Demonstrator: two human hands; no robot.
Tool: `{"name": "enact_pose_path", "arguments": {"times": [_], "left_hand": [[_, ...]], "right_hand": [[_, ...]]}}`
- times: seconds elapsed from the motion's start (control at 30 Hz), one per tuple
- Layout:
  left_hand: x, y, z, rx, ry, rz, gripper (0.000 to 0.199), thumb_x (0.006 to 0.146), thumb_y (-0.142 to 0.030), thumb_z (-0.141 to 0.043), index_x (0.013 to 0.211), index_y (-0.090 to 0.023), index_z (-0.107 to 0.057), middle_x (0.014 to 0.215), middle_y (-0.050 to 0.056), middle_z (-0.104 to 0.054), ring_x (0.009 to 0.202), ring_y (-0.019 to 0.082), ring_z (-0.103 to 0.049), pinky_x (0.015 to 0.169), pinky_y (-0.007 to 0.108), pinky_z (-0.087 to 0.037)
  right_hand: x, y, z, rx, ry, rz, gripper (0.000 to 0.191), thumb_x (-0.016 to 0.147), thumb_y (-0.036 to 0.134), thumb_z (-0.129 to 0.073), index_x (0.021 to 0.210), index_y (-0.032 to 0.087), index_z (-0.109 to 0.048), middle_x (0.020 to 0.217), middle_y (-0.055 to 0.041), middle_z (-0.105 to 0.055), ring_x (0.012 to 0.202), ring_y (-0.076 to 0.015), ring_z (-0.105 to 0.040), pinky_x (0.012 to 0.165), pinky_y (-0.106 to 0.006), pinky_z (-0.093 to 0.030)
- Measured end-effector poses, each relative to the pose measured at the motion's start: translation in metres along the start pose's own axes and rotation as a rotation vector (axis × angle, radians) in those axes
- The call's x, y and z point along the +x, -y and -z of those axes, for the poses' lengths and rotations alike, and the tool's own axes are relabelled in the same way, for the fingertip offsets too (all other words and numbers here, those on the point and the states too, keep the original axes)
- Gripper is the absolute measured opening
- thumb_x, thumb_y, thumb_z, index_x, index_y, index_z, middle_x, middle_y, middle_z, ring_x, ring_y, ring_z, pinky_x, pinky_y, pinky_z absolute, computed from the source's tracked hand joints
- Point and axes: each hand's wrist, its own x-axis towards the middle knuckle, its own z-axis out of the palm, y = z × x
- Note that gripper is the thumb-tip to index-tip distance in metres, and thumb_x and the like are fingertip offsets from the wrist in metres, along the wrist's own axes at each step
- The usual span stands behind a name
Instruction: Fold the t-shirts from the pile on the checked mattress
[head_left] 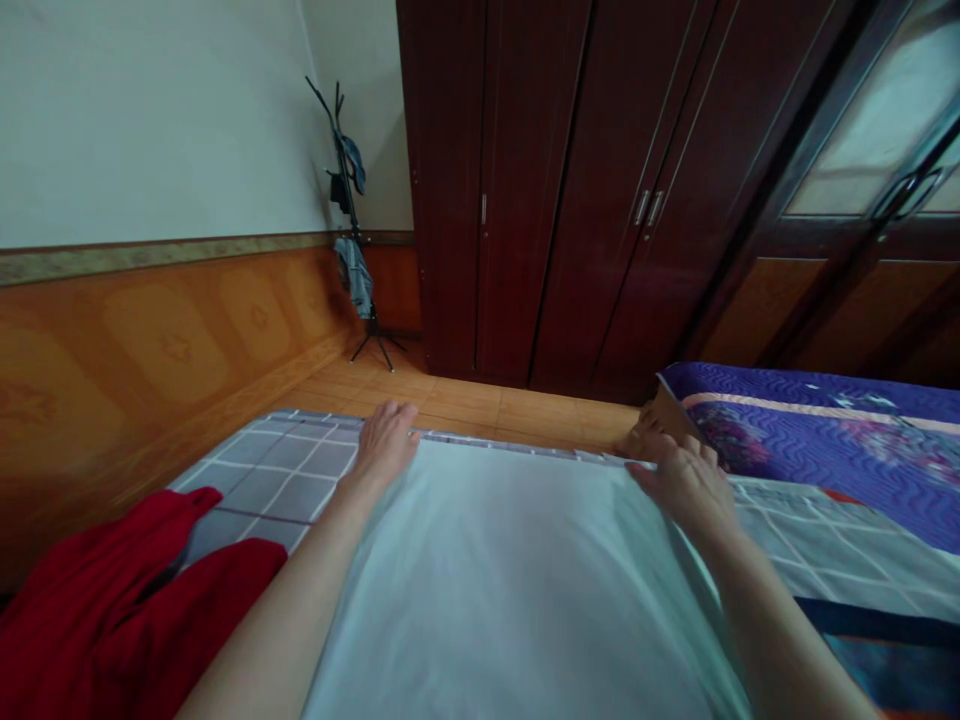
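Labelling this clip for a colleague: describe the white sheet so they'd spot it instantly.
In front of the dark wooden wardrobe lies grey checked fabric. On it spreads the white sheet, its far edge under the left hand and right hand. Unlike the purple quilt to its right and the red cloth to its left, it is plain.

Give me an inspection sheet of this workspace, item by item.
Surface: grey checked fabric spread flat, purple quilted cover to the right.
Job's things: pale sheet lying over the checked fabric.
Clutter: red cloth bunched at lower left.
Hands: left hand and right hand, fingers at the sheet's far edge.
Cables: nothing seen.
Surroundings: dark wood wardrobe, coat stand hung with clothes, tiled floor.
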Motion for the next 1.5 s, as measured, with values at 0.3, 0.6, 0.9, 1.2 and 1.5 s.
{"name": "enact_pose_path", "arguments": {"times": [0.3,0.6,0.9,1.2,1.5], "left_hand": [[-0.036,-0.077,-0.023,-0.183,0.521,-0.625,0.046,0.089,-0.035,-0.048,0.134,-0.025,-0.045,0.144,0.007,-0.044,0.13,0.025,-0.04,0.105,0.042,-0.032],[-0.026,-0.055,-0.053,-0.081,0.442,-0.502,0.06,0.095,-0.054,-0.026,0.148,-0.027,-0.02,0.156,0.002,-0.019,0.143,0.02,-0.013,0.114,0.05,0.002],[-0.035,-0.057,-0.06,-0.056,0.364,-0.466,0.063,0.093,-0.059,-0.023,0.148,-0.028,-0.02,0.156,0.0,-0.017,0.144,0.021,-0.009,0.115,0.049,-0.005],[-0.03,-0.006,-0.037,0.103,0.34,-0.16,0.068,0.093,-0.058,-0.021,0.15,-0.021,-0.016,0.157,0.007,-0.01,0.144,0.03,-0.002,0.111,0.057,-0.002],[-0.061,0.019,-0.028,0.164,0.346,-0.051,0.069,0.092,-0.061,-0.019,0.15,-0.022,-0.015,0.157,0.005,-0.006,0.144,0.026,-0.001,0.114,0.051,-0.006]], "right_hand": [[-0.051,0.097,-0.023,0.179,0.312,0.59,0.039,0.086,0.027,-0.049,0.123,0.016,-0.057,0.132,-0.0138,-0.052,0.12,-0.0292,-0.047,0.099,-0.041,-0.034],[-0.04,0.085,-0.061,0.036,0.049,0.436,0.058,0.093,0.051,-0.038,0.139,0.016,-0.043,0.146,-0.0147,-0.038,0.133,-0.0372,-0.029,0.105,-0.05,-0.023],[-0.041,0.085,-0.062,0.025,0.032,0.449,0.06,0.093,0.053,-0.035,0.14,0.015,-0.043,0.146,-0.0166,-0.036,0.133,-0.0391,-0.027,0.104,-0.052,-0.022],[-0.041,0.085,-0.061,0.029,0.054,0.439,0.064,0.093,0.056,-0.032,0.142,0.015,-0.039,0.147,-0.0168,-0.034,0.133,-0.041,-0.027,0.104,-0.052,-0.019],[-0.041,0.085,-0.06,0.052,0.055,0.44,0.065,0.093,0.056,-0.032,0.142,0.014,-0.039,0.146,-0.0181,-0.035,0.132,-0.0421,-0.028,0.103,-0.052,-0.019]]}}
